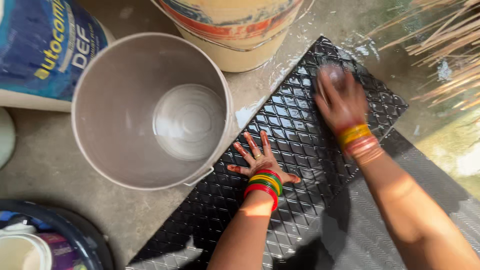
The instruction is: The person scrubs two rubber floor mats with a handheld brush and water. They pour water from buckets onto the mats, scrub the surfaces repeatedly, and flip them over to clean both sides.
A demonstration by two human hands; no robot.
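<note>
- The black diamond-patterned mat (pixel 295 150) lies flat on the concrete floor (pixel 45 165), wet and glossy, with suds at its far edge; scrubbing looks partly done.
- The left hand (pixel 260 162) presses it, fingers spread flat.
- The right hand (pixel 340 97) is blurred; whether its fingers clamp anything, I cannot tell.
- The grey bucket (pixel 115 100) touches the mat's left edge; open room lies near right.

My left hand (pixel 260 162) presses flat, fingers spread, on a wet black mat (pixel 295 145) with a raised diamond pattern, lying on the concrete floor (pixel 45 165). My right hand (pixel 340 97), blurred, rests on the mat's far corner. Both wrists wear coloured bangles (pixel 264 186). Just left of the mat stands an empty grey bucket (pixel 150 110); a cream bucket (pixel 235 30) stands beyond it.
</note>
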